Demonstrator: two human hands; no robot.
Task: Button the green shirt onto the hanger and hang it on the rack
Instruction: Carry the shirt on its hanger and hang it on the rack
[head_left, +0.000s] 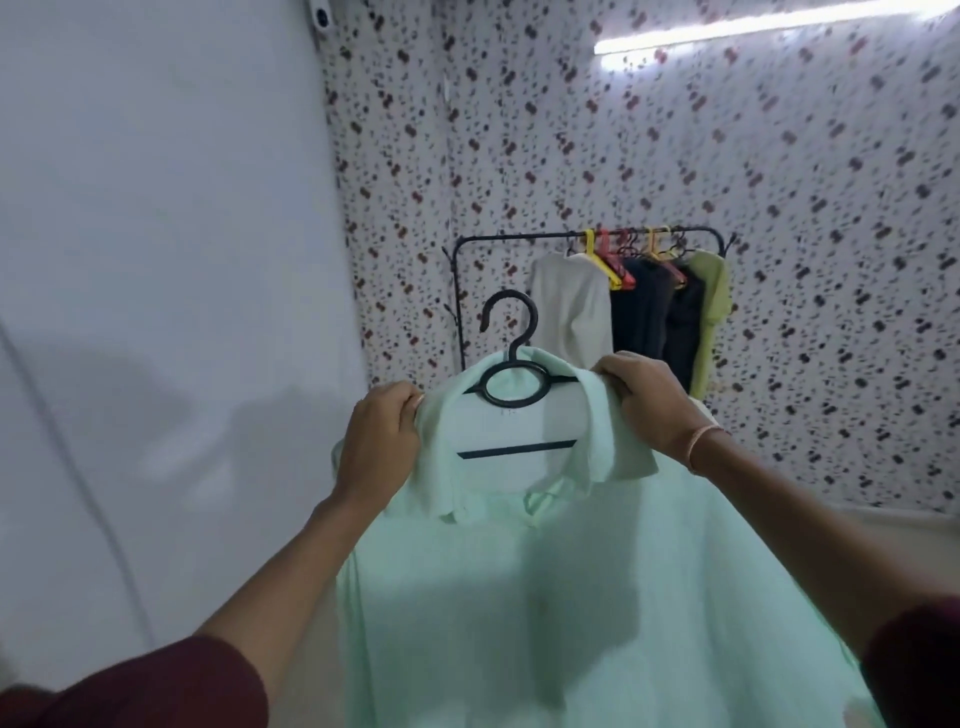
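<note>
1. Room: plain white wall on your left, spotted wallpaper ahead, tube light top right.
2. Your green shirt is up in front of you on the black hanger, hook poking above the collar. Your left hand grips the collar's left side and your right hand grips its right.
3. The rack by the wallpaper holds a cream top, dark clothes and a yellow-green garment.

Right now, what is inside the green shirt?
A black hanger: its hook, ring and lower bar show at the open collar. Its arms are hidden under the shirt.
</note>
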